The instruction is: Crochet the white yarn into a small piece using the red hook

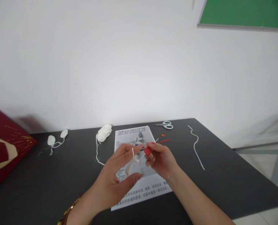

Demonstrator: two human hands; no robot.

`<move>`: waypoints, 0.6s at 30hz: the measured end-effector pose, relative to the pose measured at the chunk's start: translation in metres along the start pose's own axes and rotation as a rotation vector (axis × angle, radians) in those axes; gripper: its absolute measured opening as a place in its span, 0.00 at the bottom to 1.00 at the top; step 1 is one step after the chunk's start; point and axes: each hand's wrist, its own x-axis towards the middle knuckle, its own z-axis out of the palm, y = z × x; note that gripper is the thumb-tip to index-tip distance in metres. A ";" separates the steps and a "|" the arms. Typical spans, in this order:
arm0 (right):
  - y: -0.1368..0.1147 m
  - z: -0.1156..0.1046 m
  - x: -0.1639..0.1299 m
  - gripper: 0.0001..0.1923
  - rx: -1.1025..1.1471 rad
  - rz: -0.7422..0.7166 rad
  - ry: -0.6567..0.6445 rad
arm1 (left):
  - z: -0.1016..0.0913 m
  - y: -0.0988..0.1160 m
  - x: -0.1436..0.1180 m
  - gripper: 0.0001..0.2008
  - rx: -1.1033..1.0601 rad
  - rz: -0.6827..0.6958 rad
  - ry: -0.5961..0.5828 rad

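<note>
Left hand spread, yarn at fingers; right hand pinching red handle; scissors near tabletop back edge.

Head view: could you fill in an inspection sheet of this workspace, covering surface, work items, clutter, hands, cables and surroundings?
Surface: dark table, printed sheet lying under the hands.
Work items: red-handled tool with a thin shaft; white yarn ball, strand trailing toward the left hand.
Clutter: scissors, small orange item, thin red stick, loose strand, two white pieces joined by yarn.
Hands: left has thumb and index finger apart, white yarn at the index; right hand grips the red-handled tool.
Cables: nothing seen.
Surroundings: white wall, green board, dark red bag at the left.
</note>
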 end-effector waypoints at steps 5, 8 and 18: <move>0.001 0.002 0.000 0.09 0.000 -0.047 0.051 | 0.005 -0.003 -0.002 0.27 0.265 0.113 0.178; 0.002 0.003 0.000 0.08 0.003 -0.072 0.070 | 0.010 -0.007 -0.002 0.26 0.220 0.077 0.272; 0.010 0.005 0.000 0.09 0.057 -0.128 0.085 | 0.024 -0.022 0.010 0.36 -0.430 -0.423 0.523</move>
